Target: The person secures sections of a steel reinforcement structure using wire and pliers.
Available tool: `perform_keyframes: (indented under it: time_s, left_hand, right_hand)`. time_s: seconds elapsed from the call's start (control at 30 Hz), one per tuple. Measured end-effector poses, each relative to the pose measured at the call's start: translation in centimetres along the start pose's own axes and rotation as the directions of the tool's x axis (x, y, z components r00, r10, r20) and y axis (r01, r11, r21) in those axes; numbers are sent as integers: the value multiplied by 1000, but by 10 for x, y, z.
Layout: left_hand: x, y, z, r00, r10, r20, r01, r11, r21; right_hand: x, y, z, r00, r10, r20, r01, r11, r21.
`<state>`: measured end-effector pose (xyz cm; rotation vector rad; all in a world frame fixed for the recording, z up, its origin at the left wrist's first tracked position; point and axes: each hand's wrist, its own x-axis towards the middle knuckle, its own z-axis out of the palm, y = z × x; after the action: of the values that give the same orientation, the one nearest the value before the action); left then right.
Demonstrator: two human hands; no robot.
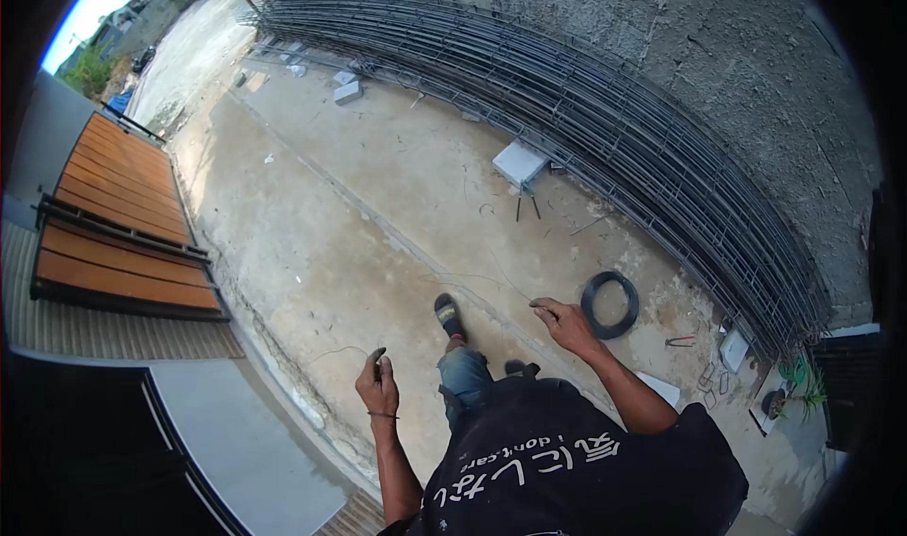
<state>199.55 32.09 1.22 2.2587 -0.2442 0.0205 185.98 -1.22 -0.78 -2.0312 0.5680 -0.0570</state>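
My left hand [378, 385] is closed in a pinch, with a thin wire sticking out from its fingertips to the left. Farther right, my right hand [565, 326] also pinches a thin wire [510, 277], which runs up and to the left from the fingers. Whether both hands hold one wire or two, I cannot tell. Another fine strand [460, 274] shows between them, above my sandalled foot. Just beyond my right hand, a coil of dark wire [587, 306] lies flat on the concrete. Red-handled pliers [679, 341] rest to its right.
Long bundled steel rebar cages [567, 102] lie along the rough wall, near white blocks [519, 162]. A dark-handled tool [536, 207] lies beside one block. Bent steel rings [709, 381] and a plant [810, 394] are at right. An orange panelled gate [123, 182] stands left.
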Motion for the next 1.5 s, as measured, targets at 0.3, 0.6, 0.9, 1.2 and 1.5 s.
perform_keyframes:
  time_s: [0.3,0.6,0.9,1.2,1.5]
  left_hand:
    - [254,12,67,913,224,341,-227,973,-29]
    - [449,85,139,721,444,531,-471,877,-94]
    - [515,109,213,750,451,484,-481,874,-69]
    - [572,110,192,865,421,274,-436,900,-5]
    - [644,59,140,999,31,-42,-51,778,-626]
  right_hand:
    - [42,146,70,733,520,-438,-546,834,77]
    - [82,76,66,283,839,-465,-256,534,806]
    - [275,50,26,715,448,-537,-250,881,401]
    - [425,-40,-32,931,258,-257,-224,962,154]
    - [538,-56,3,962,192,-196,-226,960,-166]
